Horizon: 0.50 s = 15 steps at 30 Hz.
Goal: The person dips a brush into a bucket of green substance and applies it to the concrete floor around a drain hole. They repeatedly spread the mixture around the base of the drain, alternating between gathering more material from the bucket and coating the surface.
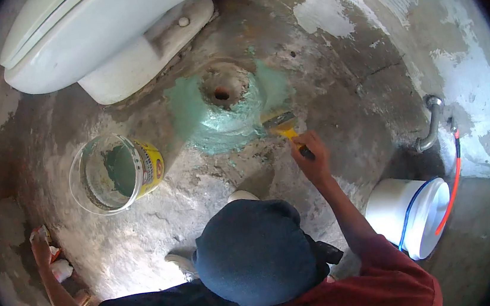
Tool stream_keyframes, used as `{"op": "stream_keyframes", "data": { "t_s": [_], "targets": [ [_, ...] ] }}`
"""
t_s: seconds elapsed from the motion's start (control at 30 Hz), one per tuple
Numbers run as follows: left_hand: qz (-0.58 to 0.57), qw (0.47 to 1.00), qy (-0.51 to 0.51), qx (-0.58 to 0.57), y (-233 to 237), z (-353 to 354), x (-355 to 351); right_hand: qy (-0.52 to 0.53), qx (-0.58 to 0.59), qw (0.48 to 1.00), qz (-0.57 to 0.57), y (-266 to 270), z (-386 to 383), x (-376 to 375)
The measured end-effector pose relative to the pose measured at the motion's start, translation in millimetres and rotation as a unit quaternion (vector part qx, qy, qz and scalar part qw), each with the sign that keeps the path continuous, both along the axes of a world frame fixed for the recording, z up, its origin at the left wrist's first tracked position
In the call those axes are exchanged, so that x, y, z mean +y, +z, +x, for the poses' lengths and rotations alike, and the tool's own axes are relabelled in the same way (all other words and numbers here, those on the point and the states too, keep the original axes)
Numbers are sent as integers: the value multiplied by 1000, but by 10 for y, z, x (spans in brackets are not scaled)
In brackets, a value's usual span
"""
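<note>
My right hand [312,156] is closed around the handle of a wide brush [285,126] with a yellow ferrule or grip section. The brush's bristles touch the floor at the right edge of a wet, green coating [227,129]. That coating surrounds a raised ring [227,82] with a dark drain hole in it. Far to the left, my left hand [41,249] is at the wall's edge, beside some white and orange items [60,269]; its fingers are too small to make out. Between the hands, a clear bucket [104,175] with a yellow label holds green coating.
A white toilet [119,38] is at the upper left, off the drain. On the right lies a white bucket [409,213] with a blue cord, near a metal pipe [431,124] and an orange-red hose [456,184]. A cap-covered head [255,253] blocks the lower middle.
</note>
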<state>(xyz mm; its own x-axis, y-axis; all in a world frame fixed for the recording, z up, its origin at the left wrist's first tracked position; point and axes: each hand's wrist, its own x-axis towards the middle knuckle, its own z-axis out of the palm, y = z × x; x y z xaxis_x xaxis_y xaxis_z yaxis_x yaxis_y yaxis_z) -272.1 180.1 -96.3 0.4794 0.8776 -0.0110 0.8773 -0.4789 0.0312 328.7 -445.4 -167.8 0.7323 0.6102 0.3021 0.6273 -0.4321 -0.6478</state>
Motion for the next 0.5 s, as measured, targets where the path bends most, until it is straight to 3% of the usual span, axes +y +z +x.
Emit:
{"op": "stream_keyframes", "data": {
  "t_s": [0.03,0.13,0.2,0.23,0.3,0.33,0.43,0.5],
  "targets": [
    [-14,1000,3,13,-22,-26,49,23,-30,999,-23,77,-37,-32],
    [-56,998,13,17,-73,-105,215,79,93,992,19,114,-333,84],
    [-84,996,27,-26,-55,-51,155,112,149,983,-2,61,-345,122],
    [-87,995,49,6,12,50,100,129,176,976,-12,11,-344,143],
    [-94,988,101,69,216,299,-122,108,82,991,2,-177,-104,28],
    [-79,992,75,63,155,137,-70,97,37,995,8,-179,3,-33],
    [-37,999,16,26,-45,-120,98,9,37,999,-27,44,196,-116],
    [-22,1000,11,-11,-95,-157,114,25,24,999,-20,218,91,-21]
  ]
}}
